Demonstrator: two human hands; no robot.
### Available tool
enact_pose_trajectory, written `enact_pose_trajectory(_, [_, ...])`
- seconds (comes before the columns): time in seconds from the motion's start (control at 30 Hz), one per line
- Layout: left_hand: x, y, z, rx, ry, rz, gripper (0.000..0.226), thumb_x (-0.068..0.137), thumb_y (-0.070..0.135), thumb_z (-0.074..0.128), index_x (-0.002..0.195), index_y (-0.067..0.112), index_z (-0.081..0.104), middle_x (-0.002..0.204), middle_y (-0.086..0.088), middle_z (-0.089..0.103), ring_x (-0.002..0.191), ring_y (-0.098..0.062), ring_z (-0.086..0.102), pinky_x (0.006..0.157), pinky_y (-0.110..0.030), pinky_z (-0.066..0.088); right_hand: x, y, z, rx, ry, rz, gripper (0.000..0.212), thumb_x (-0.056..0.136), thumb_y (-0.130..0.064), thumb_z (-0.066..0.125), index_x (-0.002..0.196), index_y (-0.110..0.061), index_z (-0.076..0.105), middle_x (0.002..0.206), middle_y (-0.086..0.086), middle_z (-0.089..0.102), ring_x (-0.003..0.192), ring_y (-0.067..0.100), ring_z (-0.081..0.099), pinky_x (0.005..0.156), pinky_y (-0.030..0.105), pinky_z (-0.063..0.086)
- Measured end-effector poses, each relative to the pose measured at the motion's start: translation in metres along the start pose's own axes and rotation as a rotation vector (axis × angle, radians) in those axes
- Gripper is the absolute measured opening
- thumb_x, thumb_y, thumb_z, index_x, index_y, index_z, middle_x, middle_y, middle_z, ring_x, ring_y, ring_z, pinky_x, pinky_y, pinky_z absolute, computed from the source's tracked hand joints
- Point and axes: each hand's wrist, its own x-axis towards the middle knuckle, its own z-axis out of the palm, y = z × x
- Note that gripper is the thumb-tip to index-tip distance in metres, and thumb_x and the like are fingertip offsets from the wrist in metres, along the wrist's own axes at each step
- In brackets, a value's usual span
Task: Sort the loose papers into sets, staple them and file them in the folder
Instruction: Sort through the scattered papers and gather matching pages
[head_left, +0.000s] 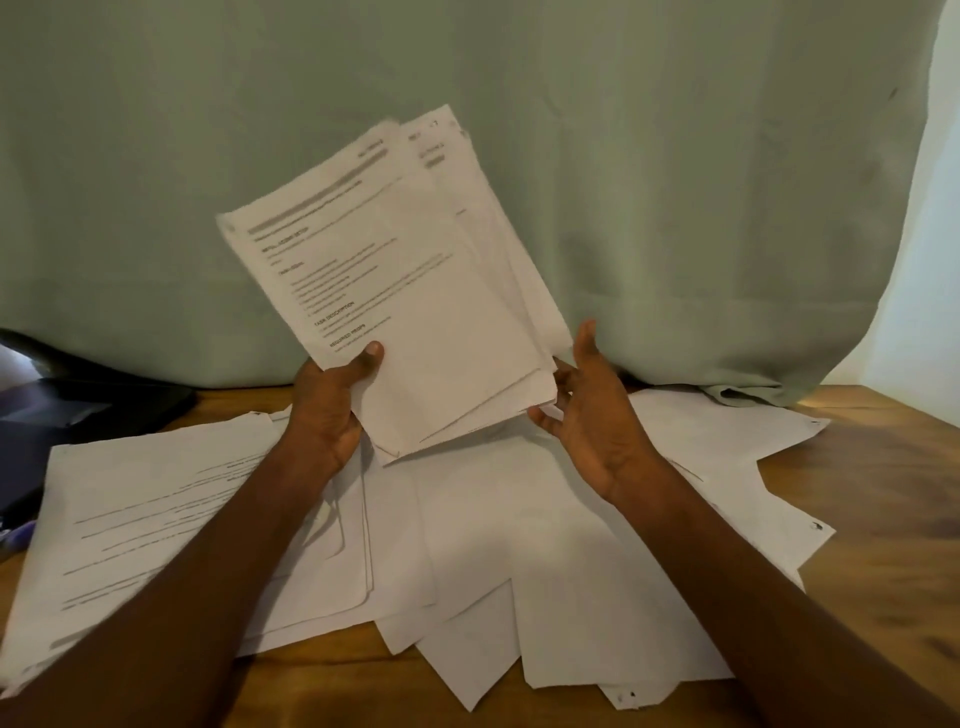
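The left hand (324, 410) pinches the bottom corner of a small bunch of white printed sheets (395, 280), tilted up and away; the right hand (587, 410), fingers spread, touches its lower right corner; loose white papers (519, 545) cover the wooden table (883, 493) below.

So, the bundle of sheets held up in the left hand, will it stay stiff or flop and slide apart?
The bundle is probably floppy: the left hand grips one lower edge only. The sheets look unstapled and already fan out at top, so they may slide apart. The open right hand could steady them.
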Motion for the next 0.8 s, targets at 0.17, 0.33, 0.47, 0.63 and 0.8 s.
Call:
enact_pose_trajectory(0.17, [-0.008,-0.01,0.011,0.111,-0.202,-0.004,0.064,0.08,0.003,0.077,0.14,0.011,0.058,0.133,-0.005,0.07,0.123,-0.021,0.066,0.095,-0.033,0.058,-0.005,0.005,-0.001,0.288,0.107,0.081,0.05,0.094,-0.058,0.062,0.125,-0.018,0.063,0.122,0.004,0.07,0.113,0.023,0.066,0.089,0.039,0.055])
enact_pose_trajectory(0.33, [-0.006,-0.01,0.007,0.185,-0.232,0.024,0.064,0.073,0.01,0.085,0.133,0.016,0.064,0.13,-0.005,0.072,0.121,-0.022,0.068,0.102,-0.04,0.055,0.003,0.001,-0.007,0.124,0.193,0.042,0.051,0.095,-0.051,0.066,0.137,-0.023,0.06,0.133,0.003,0.065,0.122,0.023,0.062,0.09,0.038,0.052])
enact_pose_trajectory(0.47, [-0.011,-0.004,0.01,0.241,-0.216,0.078,0.057,0.071,0.013,0.091,0.124,0.011,0.07,0.122,-0.006,0.075,0.115,-0.022,0.071,0.104,-0.039,0.055,0.003,-0.001,-0.009,-0.304,0.255,-0.248,0.066,0.089,-0.043,0.076,0.146,-0.027,0.047,0.132,0.002,0.057,0.108,0.009,0.061,0.1,0.031,0.051])
enact_pose_trajectory(0.63, [-0.015,-0.006,0.013,0.299,-0.318,0.049,0.044,0.074,0.006,0.087,0.112,0.025,0.075,0.118,0.001,0.077,0.112,-0.016,0.072,0.091,-0.027,0.058,0.001,0.0,-0.018,-0.543,0.191,-0.425,0.094,0.079,-0.034,0.087,0.156,-0.026,0.034,0.156,-0.003,0.042,0.14,0.019,0.044,0.115,0.04,0.041])
enact_pose_trajectory(0.8, [-0.02,-0.015,0.017,0.318,-0.314,0.023,0.038,0.082,0.006,0.083,0.115,0.023,0.072,0.113,0.007,0.078,0.106,-0.009,0.073,0.085,-0.018,0.057,0.005,0.009,-0.02,-0.509,0.098,-0.414,0.045,0.088,-0.021,0.08,0.13,-0.014,0.067,0.121,-0.003,0.072,0.109,0.013,0.069,0.098,0.033,0.056])
